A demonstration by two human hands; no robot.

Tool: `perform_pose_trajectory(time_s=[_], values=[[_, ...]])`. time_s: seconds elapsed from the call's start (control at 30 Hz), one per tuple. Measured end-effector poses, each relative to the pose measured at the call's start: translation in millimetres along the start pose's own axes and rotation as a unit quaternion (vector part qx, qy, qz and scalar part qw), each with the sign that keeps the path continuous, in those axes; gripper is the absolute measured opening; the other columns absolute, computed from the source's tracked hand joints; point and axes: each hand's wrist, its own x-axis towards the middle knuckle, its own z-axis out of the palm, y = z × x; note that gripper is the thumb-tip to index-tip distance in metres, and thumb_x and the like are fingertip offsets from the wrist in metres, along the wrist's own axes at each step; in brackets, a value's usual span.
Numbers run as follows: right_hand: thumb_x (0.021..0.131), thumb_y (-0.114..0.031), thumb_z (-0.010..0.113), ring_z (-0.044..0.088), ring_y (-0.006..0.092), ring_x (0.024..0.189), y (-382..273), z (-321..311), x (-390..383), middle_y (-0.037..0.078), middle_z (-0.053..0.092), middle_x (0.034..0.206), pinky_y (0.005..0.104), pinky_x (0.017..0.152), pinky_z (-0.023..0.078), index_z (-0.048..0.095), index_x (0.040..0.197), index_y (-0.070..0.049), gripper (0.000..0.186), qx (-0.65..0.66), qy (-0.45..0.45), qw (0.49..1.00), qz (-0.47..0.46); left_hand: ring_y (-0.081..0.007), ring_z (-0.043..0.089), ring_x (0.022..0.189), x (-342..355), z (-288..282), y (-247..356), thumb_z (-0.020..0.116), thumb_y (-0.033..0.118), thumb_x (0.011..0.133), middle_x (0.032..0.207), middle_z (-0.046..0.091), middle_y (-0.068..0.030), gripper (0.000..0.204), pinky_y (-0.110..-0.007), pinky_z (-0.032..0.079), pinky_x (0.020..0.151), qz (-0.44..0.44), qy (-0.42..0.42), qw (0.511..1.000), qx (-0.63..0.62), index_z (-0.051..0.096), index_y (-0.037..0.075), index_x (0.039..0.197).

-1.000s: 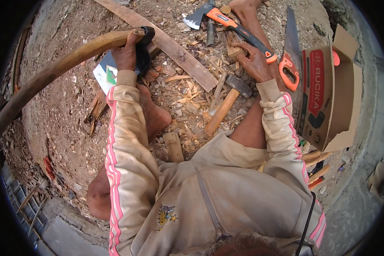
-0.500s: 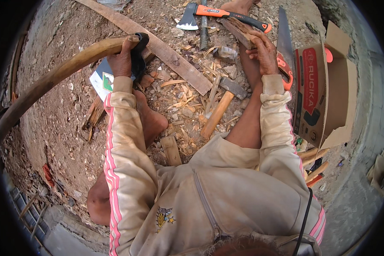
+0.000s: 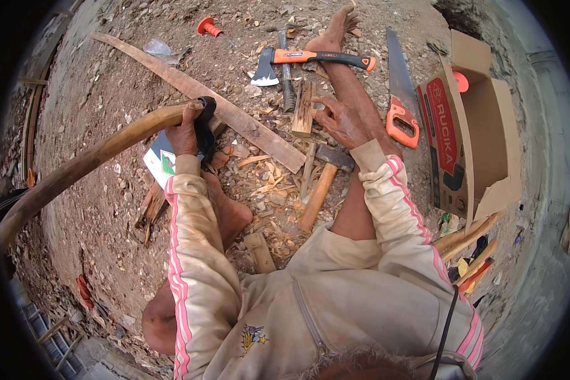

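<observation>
Offcut (image 3: 259,252): short, squared wood, on the ground by the lap.

Hammer (image 3: 319,193): wooden handle, dark head; lying between the legs; likely head-heavy.

Left hand (image 3: 185,132): wrapped firmly around the hoe's handle, next to the black collar.

Hoe (image 3: 101,142): at the left; long curved handle, flat blade beyond the left foot. Stiff, probably heaviest at the blade end; best held near the collar, as here, since the long tail would swing. Bare wood should give fair grip.

Right hand (image 3: 345,121): loosely curled, apparently grasping nothing, just beside the block; contact uncertain.

Block (image 3: 303,113): rough wood, probably light, rigid and splintery; best taken by its long sides.

Ground (image 3: 101,209): earth and stones, strewn with chips; uneven footing for tools.

Plank (image 3: 253,132): long, slanting away to the left.

Axe (image 3: 316,56): orange and black handle, crossing a metal rod (image 3: 286,76).

Saw (image 3: 402,79): right of the shin.

Box (image 3: 446,145): open cardboard, near the saw, narrowing room rightward.
</observation>
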Motion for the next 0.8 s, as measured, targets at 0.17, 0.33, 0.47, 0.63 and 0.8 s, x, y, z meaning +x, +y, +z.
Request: perform_pose_trajectory(time_s=[0.17,0.33,0.47,0.63,0.8], values=[[0.094,-0.029,0.065,0.070,0.0402,0.084,-63,25,-34,0.019,0.070,0.085,0.0505,0.072,0.052,0.067,0.119,-0.006,0.034,-0.030,0.009,0.985,-0.170,-0.0179,0.068,0.095,4,-4,-7,0.086,0.027,0.083,0.108,0.071,-0.0117,0.050,-0.031,0.054,0.088,-0.002,-0.008,1.000,-0.024,0.066,-0.005,0.115],[0.092,-0.027,0.064,0.069,0.0403,0.083,-82,72,-60,0.018,0.068,0.084,0.0516,0.072,0.053,0.063,0.108,-0.007,0.025,-0.043,-0.038,0.960,-0.274,-0.0195,0.067,0.102,12,-9,-13,0.088,0.028,0.081,0.114,0.069,-0.0133,0.058,-0.032,0.055,0.090,-0.029,-0.001,0.999,-0.021,0.062,-0.006,0.120],[0.094,-0.028,0.066,0.067,0.0387,0.084,-91,87,-71,0.014,0.065,0.086,0.0508,0.070,0.053,0.061,0.107,-0.006,0.025,-0.072,-0.057,0.952,-0.294,-0.0234,0.067,0.103,18,-7,-15,0.088,0.027,0.082,0.118,0.067,-0.0146,0.059,-0.035,0.057,0.091,-0.039,0.006,0.998,-0.039,0.061,-0.006,0.122],[0.096,-0.025,0.064,0.069,0.0353,0.088,-79,75,-110,0.014,0.068,0.093,0.0477,0.073,0.056,0.065,0.108,-0.006,0.023,0.024,0.009,0.949,-0.316,-0.0255,0.066,0.107,15,-11,-16,0.086,0.028,0.082,0.120,0.065,-0.0168,0.062,-0.038,0.058,0.093,-0.042,-0.012,0.998,-0.037,0.059,-0.010,0.124],[0.097,-0.013,0.066,0.070,0.0288,0.089,-52,-1,-174,0.015,0.069,0.099,0.0382,0.077,0.056,0.070,0.112,-0.002,0.019,0.116,0.149,0.961,-0.204,-0.0258,0.067,0.106,8,-8,-9,0.087,0.028,0.081,0.121,0.065,-0.0172,0.065,-0.038,0.059,0.092,-0.054,-0.018,0.998,-0.041,0.058,-0.011,0.125]])
